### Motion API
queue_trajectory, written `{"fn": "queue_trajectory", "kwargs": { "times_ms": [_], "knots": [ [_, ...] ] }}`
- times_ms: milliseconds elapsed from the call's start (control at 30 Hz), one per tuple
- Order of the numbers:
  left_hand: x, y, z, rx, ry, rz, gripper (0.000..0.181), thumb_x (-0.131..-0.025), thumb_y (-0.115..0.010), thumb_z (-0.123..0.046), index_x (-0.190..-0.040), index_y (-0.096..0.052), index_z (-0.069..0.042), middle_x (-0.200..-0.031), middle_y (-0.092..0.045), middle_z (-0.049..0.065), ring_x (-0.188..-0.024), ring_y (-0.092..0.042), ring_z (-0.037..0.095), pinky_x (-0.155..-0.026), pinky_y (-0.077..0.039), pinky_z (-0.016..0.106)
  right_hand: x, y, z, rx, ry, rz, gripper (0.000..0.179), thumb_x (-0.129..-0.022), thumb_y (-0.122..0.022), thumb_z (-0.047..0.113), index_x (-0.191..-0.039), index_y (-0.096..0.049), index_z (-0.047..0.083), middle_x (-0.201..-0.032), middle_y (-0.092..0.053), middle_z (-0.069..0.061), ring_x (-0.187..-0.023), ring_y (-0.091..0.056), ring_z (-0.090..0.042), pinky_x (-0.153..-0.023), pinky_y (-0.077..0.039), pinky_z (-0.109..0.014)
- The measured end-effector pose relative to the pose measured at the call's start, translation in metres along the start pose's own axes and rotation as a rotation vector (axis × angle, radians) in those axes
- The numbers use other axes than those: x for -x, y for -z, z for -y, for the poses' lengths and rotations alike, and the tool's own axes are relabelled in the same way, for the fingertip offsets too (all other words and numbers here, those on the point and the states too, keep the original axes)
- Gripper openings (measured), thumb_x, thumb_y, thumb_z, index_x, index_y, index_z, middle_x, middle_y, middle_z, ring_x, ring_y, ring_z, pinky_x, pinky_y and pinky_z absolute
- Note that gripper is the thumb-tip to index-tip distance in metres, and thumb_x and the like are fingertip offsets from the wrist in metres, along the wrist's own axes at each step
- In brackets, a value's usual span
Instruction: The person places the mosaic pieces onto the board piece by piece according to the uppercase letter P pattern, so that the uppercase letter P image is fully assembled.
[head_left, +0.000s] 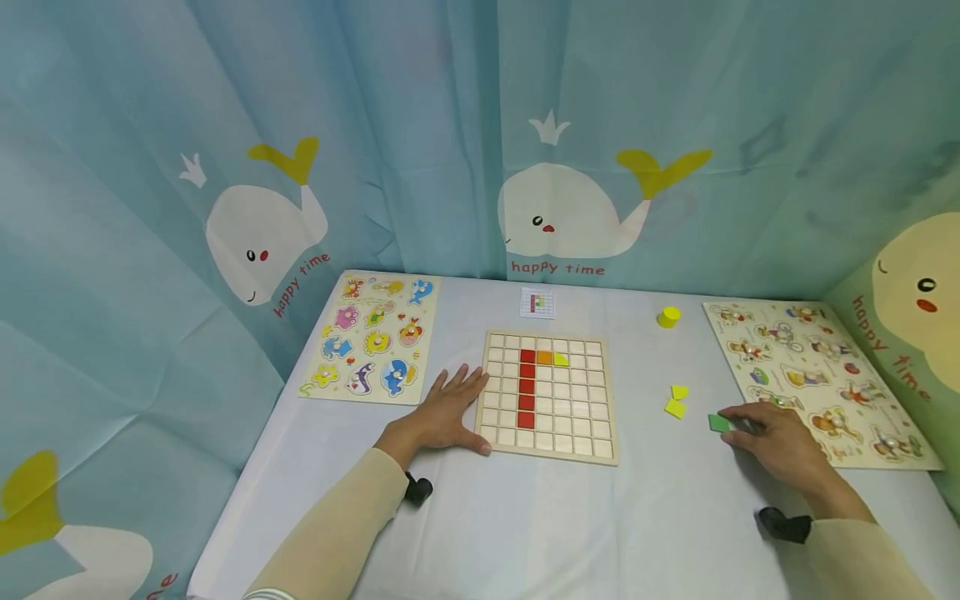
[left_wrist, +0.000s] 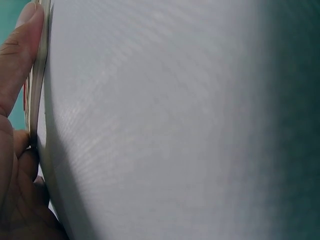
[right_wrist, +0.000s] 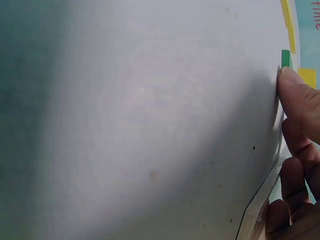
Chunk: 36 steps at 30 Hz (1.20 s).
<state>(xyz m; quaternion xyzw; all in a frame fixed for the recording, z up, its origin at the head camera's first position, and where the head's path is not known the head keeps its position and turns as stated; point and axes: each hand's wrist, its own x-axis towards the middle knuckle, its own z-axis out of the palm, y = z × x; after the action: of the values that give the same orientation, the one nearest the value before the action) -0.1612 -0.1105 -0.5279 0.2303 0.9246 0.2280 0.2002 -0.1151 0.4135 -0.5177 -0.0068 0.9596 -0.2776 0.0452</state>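
A wooden grid board (head_left: pixel 577 417) lies mid-table, with a column of red tiles (head_left: pixel 527 387), an orange tile (head_left: pixel 543 357) and a yellow-green tile (head_left: pixel 561 360) in its squares. My left hand (head_left: pixel 442 414) rests against its left edge, fingers spread and thumb at the near corner; the left wrist view shows the thumb (left_wrist: pixel 22 55) along that edge. Right of the board, my right hand (head_left: pixel 780 446) pinches a green tile (head_left: pixel 717 423) between thumb and fingers. The right wrist view shows the same green tile (right_wrist: pixel 285 58) just past the thumb tip. Two yellow tiles (head_left: pixel 676 408) lie nearby.
A small pattern card (head_left: pixel 537 303) lies behind the board. A yellow cylinder (head_left: pixel 668 317) stands at the back right. Picture puzzle boards lie on the left (head_left: pixel 371 342) and right (head_left: pixel 810 379), the right one beside my right hand. A whale-print curtain (head_left: pixel 450 167) hangs behind the table.
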Motion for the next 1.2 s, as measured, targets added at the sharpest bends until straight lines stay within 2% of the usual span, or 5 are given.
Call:
{"fn": "queue_trajectory", "kwargs": {
  "times_ms": [567, 767, 867, 1000, 1200],
  "knots": [
    [0.000, 0.001, 0.001, 0.013, -0.007, -0.001, 0.129, -0.074, -0.089, -0.062, -0.171, -0.016, -0.016, -0.178, -0.010, -0.001, -0.166, 0.004, 0.020, -0.134, 0.010, 0.042, 0.002, -0.005, 0.008, -0.043, -0.057, -0.019, 0.037, -0.104, -0.068, 0.019, -0.132, -0.064, -0.005, -0.128, -0.064, -0.034, -0.120, -0.057, -0.053, -0.091, -0.050, -0.062],
    [0.001, 0.001, -0.001, 0.001, 0.004, 0.001, 0.129, -0.074, -0.089, -0.063, -0.171, -0.016, -0.017, -0.178, -0.010, -0.002, -0.166, 0.004, 0.019, -0.135, 0.009, 0.042, 0.003, -0.004, 0.010, -0.075, -0.108, -0.112, 0.037, -0.105, -0.066, 0.020, -0.136, -0.064, 0.000, -0.118, -0.071, -0.028, -0.086, -0.067, -0.010, -0.063, -0.052, -0.022],
    [0.000, 0.001, -0.001, -0.004, 0.004, 0.000, 0.130, -0.075, -0.088, -0.063, -0.171, -0.015, -0.017, -0.179, -0.010, -0.002, -0.166, 0.004, 0.019, -0.135, 0.009, 0.042, 0.003, -0.004, 0.011, -0.119, -0.125, -0.149, 0.036, -0.104, -0.067, 0.016, -0.137, -0.065, 0.001, -0.117, -0.072, -0.027, -0.077, -0.059, 0.007, -0.057, -0.052, -0.017],
    [0.000, 0.001, 0.000, -0.004, 0.001, 0.001, 0.129, -0.075, -0.089, -0.062, -0.171, -0.015, -0.017, -0.179, -0.010, -0.002, -0.166, 0.005, 0.019, -0.134, 0.010, 0.042, 0.003, -0.005, 0.012, -0.151, -0.117, -0.190, 0.035, -0.103, -0.069, 0.015, -0.135, -0.067, 0.001, -0.115, -0.073, -0.025, -0.076, -0.056, 0.011, -0.057, -0.052, -0.017],
    [-0.001, -0.002, 0.001, 0.032, -0.007, 0.000, 0.129, -0.075, -0.090, -0.058, -0.171, -0.016, -0.014, -0.179, -0.010, 0.001, -0.166, 0.005, 0.022, -0.134, 0.011, 0.043, 0.002, -0.008, 0.021, -0.176, -0.085, -0.246, 0.033, -0.102, -0.072, 0.017, -0.131, -0.070, 0.003, -0.095, -0.069, 0.014, -0.076, -0.054, 0.005, -0.056, -0.049, -0.017]
  ]
}}
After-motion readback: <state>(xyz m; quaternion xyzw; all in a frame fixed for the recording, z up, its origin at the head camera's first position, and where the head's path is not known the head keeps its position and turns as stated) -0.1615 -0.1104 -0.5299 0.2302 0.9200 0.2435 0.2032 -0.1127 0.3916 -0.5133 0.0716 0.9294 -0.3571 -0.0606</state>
